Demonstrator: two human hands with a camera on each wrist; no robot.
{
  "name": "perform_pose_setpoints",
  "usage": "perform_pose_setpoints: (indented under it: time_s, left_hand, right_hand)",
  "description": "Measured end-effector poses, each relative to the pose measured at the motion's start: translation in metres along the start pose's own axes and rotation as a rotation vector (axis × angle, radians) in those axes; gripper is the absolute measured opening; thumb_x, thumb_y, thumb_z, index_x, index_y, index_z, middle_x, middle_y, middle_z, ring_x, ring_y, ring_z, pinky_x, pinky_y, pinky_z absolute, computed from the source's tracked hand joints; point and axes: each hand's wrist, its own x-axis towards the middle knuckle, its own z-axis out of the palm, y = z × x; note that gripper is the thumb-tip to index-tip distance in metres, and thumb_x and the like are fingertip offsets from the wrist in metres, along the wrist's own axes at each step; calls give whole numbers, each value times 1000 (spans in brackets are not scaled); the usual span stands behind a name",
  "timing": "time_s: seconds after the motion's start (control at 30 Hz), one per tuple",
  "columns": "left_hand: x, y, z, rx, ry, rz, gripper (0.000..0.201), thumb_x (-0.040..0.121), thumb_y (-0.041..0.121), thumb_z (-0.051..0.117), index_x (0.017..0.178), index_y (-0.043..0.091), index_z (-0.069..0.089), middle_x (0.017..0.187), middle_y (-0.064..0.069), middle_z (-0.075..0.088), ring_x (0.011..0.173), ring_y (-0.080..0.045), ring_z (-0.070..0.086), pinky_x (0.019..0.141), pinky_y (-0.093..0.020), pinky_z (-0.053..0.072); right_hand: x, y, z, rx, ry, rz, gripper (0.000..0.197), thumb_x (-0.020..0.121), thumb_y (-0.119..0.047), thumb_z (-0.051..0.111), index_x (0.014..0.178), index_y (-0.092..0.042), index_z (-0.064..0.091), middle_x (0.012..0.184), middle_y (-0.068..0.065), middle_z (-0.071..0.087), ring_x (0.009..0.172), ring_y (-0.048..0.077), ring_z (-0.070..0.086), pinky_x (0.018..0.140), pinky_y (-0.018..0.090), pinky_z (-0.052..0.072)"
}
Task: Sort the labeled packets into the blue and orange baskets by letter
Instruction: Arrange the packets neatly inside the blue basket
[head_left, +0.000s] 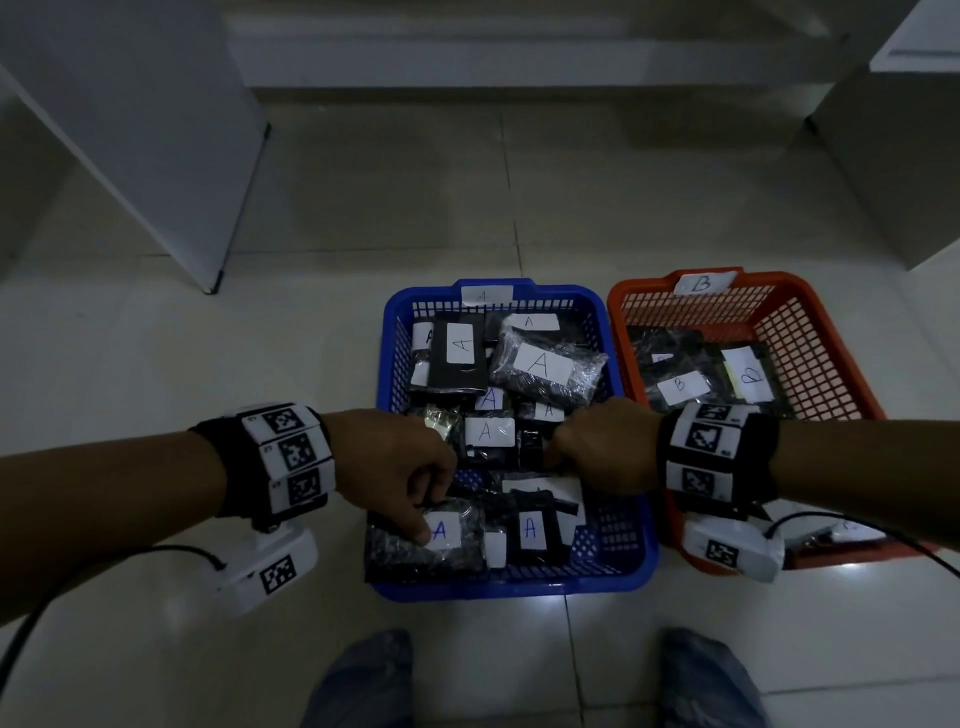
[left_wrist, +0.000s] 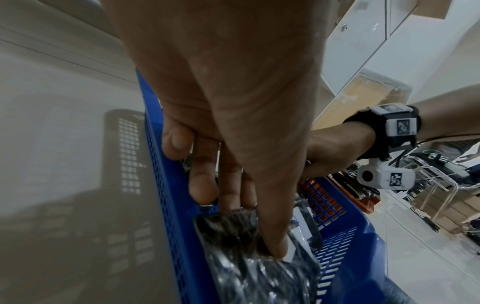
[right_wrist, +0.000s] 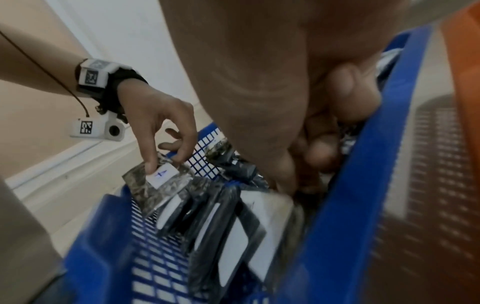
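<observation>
The blue basket, tagged A, sits centre on the floor and holds several black packets with white A labels. Beside it on the right, the orange basket, tagged B, holds packets labelled B. My left hand pinches a shiny black packet marked A at the blue basket's front left corner; the left wrist view shows thumb and fingers closed on the packet's top edge. My right hand is curled inside the blue basket's middle right, thumb and fingers on a dark packet, blurred.
White cabinet panels stand at the far left and far right on the tiled floor. My knees in jeans are below the baskets. Cables trail from both wrist cameras.
</observation>
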Motion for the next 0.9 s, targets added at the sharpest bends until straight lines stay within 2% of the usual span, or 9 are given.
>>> perform_pose_setpoints:
  time_s: [0.1,0.13,0.23,0.33,0.5,0.7,0.77,0.83,0.9]
  left_hand:
    - [0,0,-1,-1,-5,-10,36,73,62,76,91,37,58,87,16,67,82,-3,62,68,-21,50]
    - [0,0,-1,-2,-9,-12,37,73,62,76,92,37,59,88,15,67,83,-4,62,69,-22,50]
    - [0,0,0,-4,-14,-13,37,73,62,76,94,36,59,89,14,67,86,-6,62,71,-23,52]
    - [-1,-2,1,-6,0,-3,37,74,63,75,93,37,58,88,15,67,85,-5,62,71,-23,51]
    - [0,-1,-1,-13,-16,-16,38,73,62,76,94,36,59,88,15,68,86,-5,63,77,-29,56]
    - [0,-1,-4,-54,-24,-36,42,71,60,79,99,33,62,88,15,69,79,-2,64,72,-24,55]
    - [0,-2,-8,-90,-24,-48,43,71,57,81,101,32,65,87,13,70,78,-4,65,73,-25,57]
    - [0,-4,-11,-149,-30,-47,37,72,52,82,98,31,67,86,10,71,77,-6,66,73,-28,58]
    - [0,-4,-13,-193,-37,-29,27,74,48,83,90,32,68,85,8,70,77,-8,65,71,-27,57]
  right_hand:
    - [6,-2,-3,-82,-37,22,16,94,-11,50,89,-15,65,82,1,65,73,23,64,71,40,59]
    - [8,-4,-1,-128,-25,28,15,96,-11,49,85,-12,60,83,3,64,74,25,64,70,38,58]
    - [8,-7,7,-191,25,33,15,100,-12,46,98,-9,61,99,9,65,87,29,66,67,34,47]
    - [7,-2,7,-166,68,27,15,98,-14,50,102,-11,64,98,9,66,86,29,67,65,34,45]
    - [8,-6,11,-210,49,-8,19,98,-12,47,98,-11,66,92,7,68,81,28,68,71,38,56]
    - [8,-3,9,-142,46,-19,20,97,-15,48,95,-10,67,88,7,67,77,26,67,72,39,58]
    - [6,0,9,-26,92,-37,24,99,-24,46,98,-14,68,90,4,68,78,24,67,72,38,58]
    - [5,1,12,122,114,-69,36,100,-42,40,96,-21,69,87,-2,70,75,16,67,70,38,58]
    - [2,-3,17,249,37,-76,51,98,-62,34,89,-24,67,80,-5,69,69,10,65,66,34,57]
